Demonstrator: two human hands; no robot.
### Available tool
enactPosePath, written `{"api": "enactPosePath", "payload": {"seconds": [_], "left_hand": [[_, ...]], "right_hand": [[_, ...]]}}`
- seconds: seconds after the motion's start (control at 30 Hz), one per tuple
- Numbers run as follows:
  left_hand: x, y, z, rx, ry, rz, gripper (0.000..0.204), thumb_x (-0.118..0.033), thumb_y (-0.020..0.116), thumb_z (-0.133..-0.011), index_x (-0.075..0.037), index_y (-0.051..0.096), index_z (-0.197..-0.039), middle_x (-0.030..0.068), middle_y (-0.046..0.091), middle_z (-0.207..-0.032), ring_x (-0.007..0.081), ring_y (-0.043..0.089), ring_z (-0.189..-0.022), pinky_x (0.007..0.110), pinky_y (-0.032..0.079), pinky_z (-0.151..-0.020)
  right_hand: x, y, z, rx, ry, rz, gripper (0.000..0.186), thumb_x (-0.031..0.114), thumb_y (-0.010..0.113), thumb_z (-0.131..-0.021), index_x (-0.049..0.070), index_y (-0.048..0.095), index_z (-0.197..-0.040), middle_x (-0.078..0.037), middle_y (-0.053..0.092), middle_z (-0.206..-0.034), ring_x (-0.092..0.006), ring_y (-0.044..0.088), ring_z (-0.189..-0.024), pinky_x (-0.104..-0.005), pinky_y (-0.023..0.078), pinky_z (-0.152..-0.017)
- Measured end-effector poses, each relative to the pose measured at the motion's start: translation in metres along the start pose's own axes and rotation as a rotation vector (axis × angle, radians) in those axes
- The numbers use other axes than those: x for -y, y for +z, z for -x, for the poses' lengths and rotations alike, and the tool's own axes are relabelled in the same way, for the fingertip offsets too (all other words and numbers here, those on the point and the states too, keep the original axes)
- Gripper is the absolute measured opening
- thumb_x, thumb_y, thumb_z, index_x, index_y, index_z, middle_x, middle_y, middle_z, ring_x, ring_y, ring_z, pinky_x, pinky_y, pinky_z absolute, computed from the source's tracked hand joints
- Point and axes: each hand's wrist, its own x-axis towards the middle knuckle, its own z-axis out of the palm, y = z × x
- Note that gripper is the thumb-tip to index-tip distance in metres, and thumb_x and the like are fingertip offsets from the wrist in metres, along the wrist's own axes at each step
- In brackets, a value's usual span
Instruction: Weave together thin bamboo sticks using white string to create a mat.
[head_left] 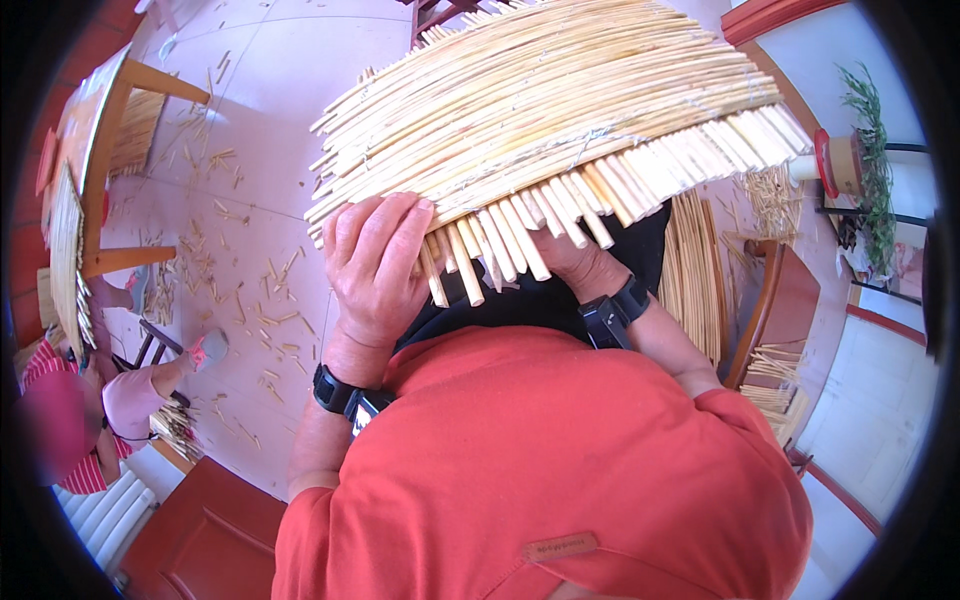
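Note:
A large mat of pale reed stalks (540, 110), bound with thin twine, lies tilted in front of me over my lap. Along its near edge a row of cut stalk ends (500, 240) sticks out toward me, uneven in length. My left hand (375, 260) is closed on the mat's near left corner, fingers curled over the top. Beneath the protruding ends is my right hand (568, 262), mostly covered by the stalks, so its fingers are hidden. Both wrists wear dark bands.
Stalk offcuts (270, 320) litter the floor at left. A person in a striped top (80, 420) sits there beside a wooden table (105, 170) with another mat. Long stalks (690, 275) lean at my right, near a wooden chair (765, 310). A potted plant (865, 160) stands far right.

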Motion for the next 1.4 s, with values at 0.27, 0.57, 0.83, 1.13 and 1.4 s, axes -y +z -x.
{"api": "enactPosePath", "payload": {"seconds": [0.27, 0.57, 0.83, 1.13, 1.4], "left_hand": [[-0.013, -0.004, 0.003, 0.196, -0.052, -0.102, 0.039, -0.019, 0.067, -0.067, -0.005, 0.066, -0.104, 0.006, 0.061, -0.097, 0.025, 0.057, -0.09, 0.039, 0.043, -0.081], [-0.006, 0.011, 0.012, 0.118, 0.024, -0.087, 0.036, -0.017, 0.067, -0.067, -0.004, 0.067, -0.1, 0.0037, 0.06, -0.095, 0.0205, 0.056, -0.086, 0.036, 0.043, -0.078], [0.002, 0.006, 0.001, 0.061, -0.033, -0.068, 0.038, -0.016, 0.071, -0.065, -0.004, 0.068, -0.1, 0.0069, 0.063, -0.092, 0.0249, 0.059, -0.084, 0.037, 0.046, -0.074], [-0.005, 0.005, -0.013, 0.055, 0.002, -0.082, 0.042, -0.012, 0.076, -0.06, -0.004, 0.068, -0.1, 0.0085, 0.063, -0.089, 0.0256, 0.06, -0.081, 0.037, 0.048, -0.073], [-0.01, -0.008, -0.029, 0.028, -0.175, -0.008, 0.036, 0.001, 0.071, -0.066, -0.006, 0.067, -0.1, 0.0122, 0.064, -0.093, 0.0294, 0.06, -0.086, 0.037, 0.049, -0.078]], "right_hand": [[0.015, 0.026, 0.014, 0.056, 0.533, -0.842, 0.039, 0.02, 0.054, -0.096, 0.004, 0.047, -0.131, -0.011, 0.054, -0.126, -0.0196, 0.053, -0.113, -0.0345, 0.045, -0.097], [0.03, 0.0, 0.0, -0.04, 0.447, -0.922, 0.036, 0.017, 0.061, -0.091, 0.006, 0.054, -0.124, -0.01, 0.059, -0.116, -0.0196, 0.057, -0.108, -0.0343, 0.048, -0.092], [0.047, -0.025, 0.012, -0.032, 1.029, -1.735, 0.032, 0.01, 0.057, -0.09, 0.003, 0.057, -0.122, 0.005, 0.044, -0.062, -0.0027, 0.032, -0.049, -0.0193, 0.026, -0.047], [0.059, -0.039, 0.027, -0.179, 0.912, -1.789, 0.033, 0.019, 0.059, -0.093, 0.001, 0.059, -0.12, 0.007, 0.037, -0.059, -0.0035, 0.031, -0.05, -0.0197, 0.026, -0.048], [0.048, -0.075, -0.001, -0.173, 0.695, -1.717, 0.034, 0.02, 0.063, -0.091, 0.001, 0.059, -0.118, 0.007, 0.038, -0.059, -0.0025, 0.031, -0.05, -0.0185, 0.024, -0.047]]}}
